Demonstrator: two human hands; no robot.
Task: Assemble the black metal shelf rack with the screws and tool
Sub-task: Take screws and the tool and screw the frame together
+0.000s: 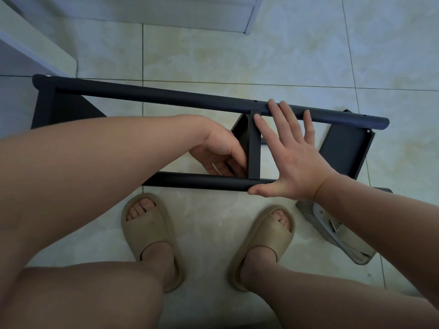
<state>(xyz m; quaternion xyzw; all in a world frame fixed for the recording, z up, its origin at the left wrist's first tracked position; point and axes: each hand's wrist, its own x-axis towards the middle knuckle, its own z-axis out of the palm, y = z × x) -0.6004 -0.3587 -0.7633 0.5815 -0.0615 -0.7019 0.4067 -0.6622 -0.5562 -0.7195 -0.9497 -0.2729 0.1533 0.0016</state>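
Note:
The black metal shelf rack point(166, 97) lies on its side on the tiled floor, its two round tubes running left to right with flat shelf panels between them. My right hand point(292, 157) lies flat with spread fingers across the middle shelf panel point(253, 148), fingertips on the far tube and thumb on the near tube point(202, 182). My left hand point(218, 153) reaches under from the left, fingers curled against that panel's lower end near the near tube; whatever it pinches is hidden. No screw or tool shows plainly.
Another black shelf panel point(344, 150) lies on the floor at the right end. A grey plastic bag with metal parts point(332, 231) sits by my right forearm. My feet in tan slippers point(152, 238) stand just below the rack. White furniture point(35, 48) stands at the left.

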